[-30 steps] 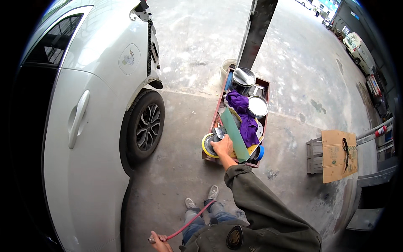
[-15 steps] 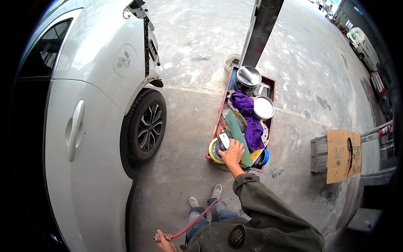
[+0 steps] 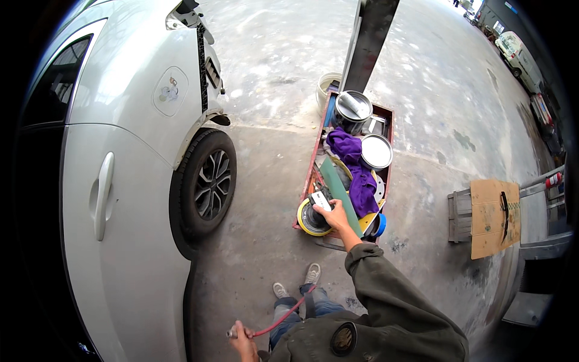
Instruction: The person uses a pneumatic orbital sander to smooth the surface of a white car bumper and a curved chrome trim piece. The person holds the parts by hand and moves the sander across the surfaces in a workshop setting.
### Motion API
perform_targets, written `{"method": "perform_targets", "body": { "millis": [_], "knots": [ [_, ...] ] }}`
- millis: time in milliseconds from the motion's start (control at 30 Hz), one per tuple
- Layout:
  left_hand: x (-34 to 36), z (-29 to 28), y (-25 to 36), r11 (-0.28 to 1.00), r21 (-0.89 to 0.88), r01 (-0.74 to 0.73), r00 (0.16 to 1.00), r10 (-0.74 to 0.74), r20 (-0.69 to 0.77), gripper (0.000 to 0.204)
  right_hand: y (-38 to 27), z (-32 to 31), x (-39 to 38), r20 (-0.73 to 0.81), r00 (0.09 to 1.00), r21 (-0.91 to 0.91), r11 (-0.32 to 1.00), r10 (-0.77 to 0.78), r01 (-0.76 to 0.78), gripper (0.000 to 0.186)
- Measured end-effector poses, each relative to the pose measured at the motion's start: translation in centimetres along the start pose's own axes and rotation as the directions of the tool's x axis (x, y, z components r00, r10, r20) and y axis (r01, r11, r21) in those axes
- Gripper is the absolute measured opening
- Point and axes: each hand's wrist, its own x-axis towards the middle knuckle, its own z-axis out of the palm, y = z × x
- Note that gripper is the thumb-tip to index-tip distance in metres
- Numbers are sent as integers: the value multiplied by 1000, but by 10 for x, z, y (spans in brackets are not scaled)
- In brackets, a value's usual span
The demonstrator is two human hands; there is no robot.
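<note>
My left hand (image 3: 244,345), low in the view, is closed round the end of a red air hose (image 3: 278,324), its metal coupling sticking out past the fingers. My right hand (image 3: 339,217) reaches over the near end of a red tool cart (image 3: 312,163). Its thumb and fingers grip the white-and-black body of a round sander (image 3: 309,221) with a yellow-edged pad. Beside this hand lies a long green strip (image 3: 339,190), and past it a purple cloth (image 3: 363,188) and a blue round thing (image 3: 379,225).
A silver car (image 3: 129,157) with its rear wheel (image 3: 212,184) stands along the left. Tins (image 3: 377,152) sit in the cart; a metal post (image 3: 369,45) and white bucket (image 3: 325,90) are at its far end. Right of it, cardboard (image 3: 491,218) leans on a grey crate (image 3: 459,217).
My right hand has shifted its hold on the sander, the thumb now showing on the near side of its body. The sander has turned slightly. My left hand has risen a little with the hose.
</note>
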Motion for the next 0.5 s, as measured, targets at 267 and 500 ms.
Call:
{"method": "perform_targets", "body": {
  "millis": [267,500],
  "knots": [
    [53,124,-13,970,244,-26,941,-59,334,21,27,1,6,-209,976,-86,995,-58,40,49],
    [90,256,-30,905,421,-66,830,-185,527,45,-12,-7,-6,-186,982,37,999,-18,25,54]
  ]
}}
